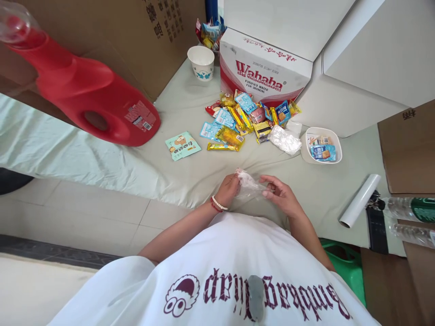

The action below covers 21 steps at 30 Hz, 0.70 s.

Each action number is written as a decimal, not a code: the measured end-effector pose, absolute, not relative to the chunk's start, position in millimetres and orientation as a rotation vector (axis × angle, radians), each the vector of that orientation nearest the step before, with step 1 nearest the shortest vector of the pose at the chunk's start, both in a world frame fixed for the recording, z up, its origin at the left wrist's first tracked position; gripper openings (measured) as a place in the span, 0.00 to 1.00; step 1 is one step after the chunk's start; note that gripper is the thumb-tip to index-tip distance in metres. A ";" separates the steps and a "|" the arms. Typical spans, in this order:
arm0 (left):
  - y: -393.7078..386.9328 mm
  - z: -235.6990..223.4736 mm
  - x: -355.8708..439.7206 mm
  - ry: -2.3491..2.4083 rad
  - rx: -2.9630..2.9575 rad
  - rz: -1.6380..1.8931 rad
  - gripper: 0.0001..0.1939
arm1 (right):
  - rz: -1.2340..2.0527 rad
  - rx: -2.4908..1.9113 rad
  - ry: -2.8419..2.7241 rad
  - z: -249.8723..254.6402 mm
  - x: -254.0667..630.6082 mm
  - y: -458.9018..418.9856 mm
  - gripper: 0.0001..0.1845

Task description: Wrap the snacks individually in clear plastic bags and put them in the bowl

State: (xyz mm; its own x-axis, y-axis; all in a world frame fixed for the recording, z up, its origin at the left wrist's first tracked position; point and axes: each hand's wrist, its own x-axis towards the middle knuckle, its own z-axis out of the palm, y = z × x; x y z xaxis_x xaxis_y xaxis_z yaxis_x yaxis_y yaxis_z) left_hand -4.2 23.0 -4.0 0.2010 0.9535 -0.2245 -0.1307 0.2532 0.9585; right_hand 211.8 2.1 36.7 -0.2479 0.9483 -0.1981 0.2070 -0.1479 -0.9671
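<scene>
A crumpled clear plastic bag (250, 183) is stretched between my hands, just above the cloth near my shirt. My left hand (227, 189), with a bead bracelet at the wrist, is closed around one end of it. At the opposite end, my right hand (281, 195) pinches the edge between thumb and fingers. Beyond the hands lies a pile of small snack packets (244, 113) in yellow, blue and red. A crumpled white plastic bag (285, 139) rests at the pile's right side. To the left, a mint-green packet (183, 146) lies flat.
A white square bowl (305, 151) with packets stands at right; a white roll (360, 200) and plastic bottles (404, 209) are farther right. Behind stand a Wahaha carton (265, 74) and a paper cup (201, 63). A large red jug (98, 97) stands at left.
</scene>
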 end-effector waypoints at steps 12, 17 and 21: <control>21.4 -13.4 -6.2 0.877 0.774 1.024 0.32 | 1.843 -1.294 -1.204 17.0 201.9 23.0 0.18; 25.3 -18.0 -10.9 0.912 0.751 0.987 0.30 | 1.623 -1.300 -1.487 41.7 221.9 36.4 0.16; 24.2 -20.1 -16.0 0.887 0.853 0.989 0.33 | 1.551 -1.318 -1.370 44.5 230.9 42.9 0.16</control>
